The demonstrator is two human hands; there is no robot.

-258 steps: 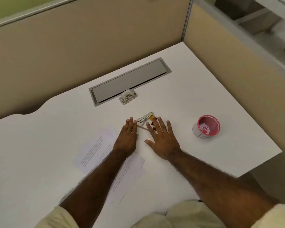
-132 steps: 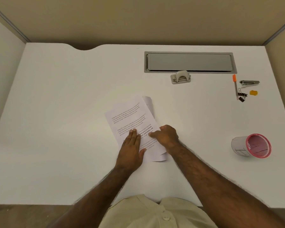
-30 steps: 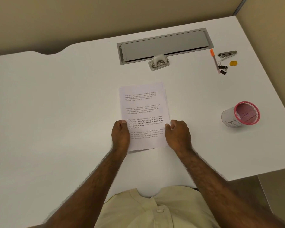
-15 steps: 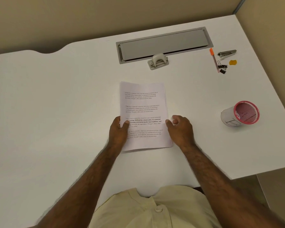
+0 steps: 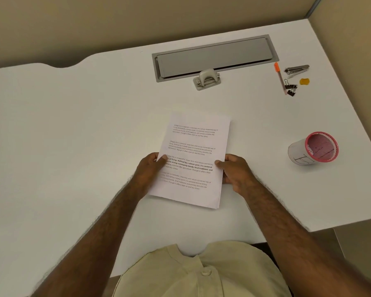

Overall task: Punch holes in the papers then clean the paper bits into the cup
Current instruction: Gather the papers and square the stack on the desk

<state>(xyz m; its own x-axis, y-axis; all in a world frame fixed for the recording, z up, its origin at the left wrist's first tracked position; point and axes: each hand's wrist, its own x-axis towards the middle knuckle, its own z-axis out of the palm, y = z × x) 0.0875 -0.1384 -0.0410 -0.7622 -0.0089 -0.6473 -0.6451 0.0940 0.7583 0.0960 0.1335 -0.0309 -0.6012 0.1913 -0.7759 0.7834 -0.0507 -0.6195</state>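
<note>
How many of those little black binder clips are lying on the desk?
2, as far as the view shows. Both black binder clips lie together at the far right of the desk, beside the orange-capped pen, just below the stapler. They overlap, so a third could be hidden.

one cup (image 5: 313,150), one punch (image 5: 207,79) (two clips (image 5: 290,87))

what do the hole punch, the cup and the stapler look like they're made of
Hole punch: looks like light grey painted metal or plastic, matte, with small shiny rivets; which one is unclear.
Cup: seems to be pink mesh, probably wire or plastic, given the dotted weave inside, with white paper wrapped round its outside.
Stapler: likely bare metal, judging by its silvery, reflective surface.
</note>
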